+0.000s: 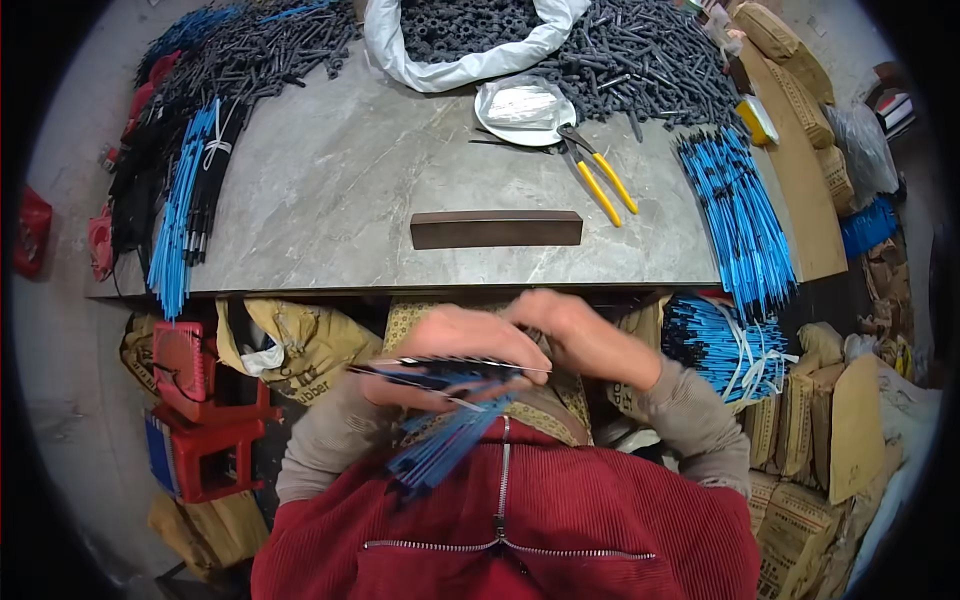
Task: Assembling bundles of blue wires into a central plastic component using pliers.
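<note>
Close to my body, below the table's front edge, my left hand (470, 343) is closed round a bundle of thin blue and black rods (445, 440). The blue ends fan down toward my red garment, slightly blurred, and a pale tie seems to cross them. One thin rod lies along my left fingers, pointing right. My right hand (560, 318) is beside the left fingertips, its fingers curled downward. Whatever it pinches is hidden behind the hand. Just beyond both hands, a dark brown rectangular bar (496, 231) lies on the grey stone-patterned table (340, 200).
Yellow-handled pliers (600, 185) lie by a white dish (525, 115). Heaps of dark plastic pieces (640, 60) and a white sack (480, 75) fill the back. Blue rod bundles lie left (185, 215) and right (740, 215). Red stools (205, 440) and cardboard (840, 430) flank me.
</note>
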Tool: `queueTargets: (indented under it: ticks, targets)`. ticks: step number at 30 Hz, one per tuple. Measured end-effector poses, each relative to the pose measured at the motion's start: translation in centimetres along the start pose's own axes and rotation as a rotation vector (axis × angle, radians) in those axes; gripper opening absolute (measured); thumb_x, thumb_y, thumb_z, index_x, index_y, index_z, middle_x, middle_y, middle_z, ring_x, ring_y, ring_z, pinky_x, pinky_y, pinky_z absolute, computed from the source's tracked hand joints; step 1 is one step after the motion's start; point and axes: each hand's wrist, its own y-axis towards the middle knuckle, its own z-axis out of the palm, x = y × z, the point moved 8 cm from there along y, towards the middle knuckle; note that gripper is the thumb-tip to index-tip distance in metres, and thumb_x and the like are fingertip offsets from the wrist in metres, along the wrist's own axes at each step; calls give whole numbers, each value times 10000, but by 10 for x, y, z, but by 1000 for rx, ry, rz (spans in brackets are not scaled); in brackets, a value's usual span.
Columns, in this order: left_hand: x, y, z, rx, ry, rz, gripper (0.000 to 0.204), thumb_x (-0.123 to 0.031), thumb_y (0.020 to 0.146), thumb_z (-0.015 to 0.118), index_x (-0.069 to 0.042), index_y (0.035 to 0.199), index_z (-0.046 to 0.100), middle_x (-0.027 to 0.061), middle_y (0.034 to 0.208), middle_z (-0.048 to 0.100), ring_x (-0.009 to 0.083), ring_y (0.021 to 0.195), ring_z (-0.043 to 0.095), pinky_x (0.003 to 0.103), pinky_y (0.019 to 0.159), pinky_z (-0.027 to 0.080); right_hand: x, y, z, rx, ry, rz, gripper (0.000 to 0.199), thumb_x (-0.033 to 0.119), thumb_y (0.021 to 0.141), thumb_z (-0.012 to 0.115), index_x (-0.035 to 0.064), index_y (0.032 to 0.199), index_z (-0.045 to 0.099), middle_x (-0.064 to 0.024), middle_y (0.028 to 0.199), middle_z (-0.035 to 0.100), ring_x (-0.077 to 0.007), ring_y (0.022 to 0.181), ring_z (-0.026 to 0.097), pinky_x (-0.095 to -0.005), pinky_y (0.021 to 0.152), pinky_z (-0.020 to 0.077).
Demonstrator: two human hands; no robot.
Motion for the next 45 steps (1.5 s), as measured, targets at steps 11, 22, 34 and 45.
queueTargets:
  ticks: [11, 22, 34, 45]
  targets:
    - [41, -25, 99, -36, -186, -31, 197, -77, 900, 670, 1, 1082, 662, 108, 1037, 697, 271, 947, 685, 368, 876, 534, -10, -73, 92, 151, 502, 186, 263, 78, 835, 659, -7, 1084, 672, -149, 1029, 683, -305, 957, 653, -392, 864, 508]
    - [70, -25, 87, -60, -248, -286, 180, -82, 912, 699, -6, 1070, 663, 80, 999, 687, 197, 970, 672, 320, 864, 521, 5, -65, 3, -271, 658, 229, 321, 71, 923, 574, -41, 1215, 648, -169, 1186, 681, -290, 1160, 623, -387, 1010, 467]
    - [116, -30, 82, -200, -446, -580, 311, -160, 922, 747, -49, 1199, 658, 6, 1071, 652, 88, 1022, 567, 265, 862, 475, 29, -30, -35, -152, 664, -101, 369, 99, 884, 583, -91, 1192, 651, -225, 1180, 684, -337, 1100, 651, -421, 1014, 457]
    - [122, -33, 73, -352, -617, -652, 661, -62, 815, 820, -37, 1387, 490, 47, 1269, 548, 129, 1193, 521, 291, 992, 463, 18, -2, -7, -50, 677, -135, 266, 86, 918, 613, -24, 1155, 664, -137, 1084, 702, -283, 1006, 667, -364, 914, 494]
